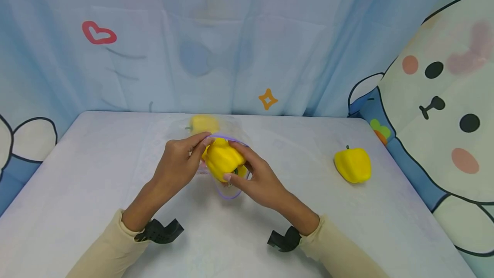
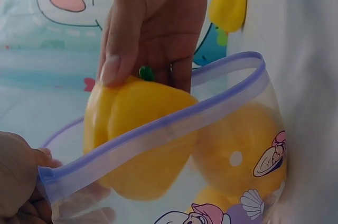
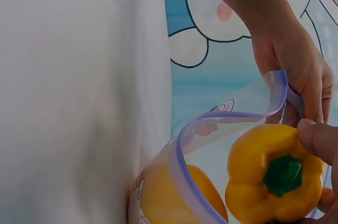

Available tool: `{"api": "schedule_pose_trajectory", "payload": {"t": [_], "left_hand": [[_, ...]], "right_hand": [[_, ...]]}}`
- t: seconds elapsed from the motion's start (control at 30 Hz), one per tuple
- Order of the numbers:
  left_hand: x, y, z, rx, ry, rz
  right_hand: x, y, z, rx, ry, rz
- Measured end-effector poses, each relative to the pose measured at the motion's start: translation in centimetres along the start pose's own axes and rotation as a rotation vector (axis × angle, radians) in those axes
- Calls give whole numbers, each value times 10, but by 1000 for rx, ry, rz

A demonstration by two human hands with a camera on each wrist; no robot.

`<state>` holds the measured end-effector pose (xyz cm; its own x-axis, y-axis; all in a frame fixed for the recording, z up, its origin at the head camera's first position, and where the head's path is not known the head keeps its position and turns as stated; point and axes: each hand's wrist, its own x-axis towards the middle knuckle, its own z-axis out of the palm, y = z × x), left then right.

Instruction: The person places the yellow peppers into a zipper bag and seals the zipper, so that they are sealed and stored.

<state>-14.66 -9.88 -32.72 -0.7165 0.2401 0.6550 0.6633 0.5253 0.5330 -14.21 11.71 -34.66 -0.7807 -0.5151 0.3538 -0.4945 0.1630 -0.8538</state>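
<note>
In the head view, my right hand (image 1: 264, 179) grips a yellow bell pepper (image 1: 222, 158) by its stem end. That pepper sits partly inside the mouth of a clear zip bag (image 2: 232, 110) with a purple rim. My left hand (image 1: 177, 158) pinches the bag's rim at one corner and keeps the mouth apart. Another yellow pepper (image 2: 240, 152) is inside the bag, seen through its printed plastic in the left wrist view. In the right wrist view the held pepper's green stem (image 3: 283, 175) faces the camera.
A loose yellow pepper (image 1: 353, 165) lies on the white table (image 1: 386, 235) to the right. Behind the hands, another yellow pepper (image 1: 204, 124) shows within clear plastic. A blue printed curtain (image 1: 231, 55) hangs along the table's far edge.
</note>
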Motion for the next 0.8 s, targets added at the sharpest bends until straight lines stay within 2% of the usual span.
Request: {"api": "schedule_pose_trajectory", "payload": {"t": [0.17, 0.43, 0.6, 0.8], "left_hand": [[0, 1, 0, 8, 8, 13], [0, 1, -3, 25, 33, 18], [0, 3, -4, 24, 49, 27], [0, 2, -3, 20, 59, 40]], "right_hand": [[6, -18, 4, -19, 16, 46], [14, 7, 12, -18, 26, 74], [17, 8, 15, -45, 34, 64], [19, 7, 16, -137, 49, 79]]}}
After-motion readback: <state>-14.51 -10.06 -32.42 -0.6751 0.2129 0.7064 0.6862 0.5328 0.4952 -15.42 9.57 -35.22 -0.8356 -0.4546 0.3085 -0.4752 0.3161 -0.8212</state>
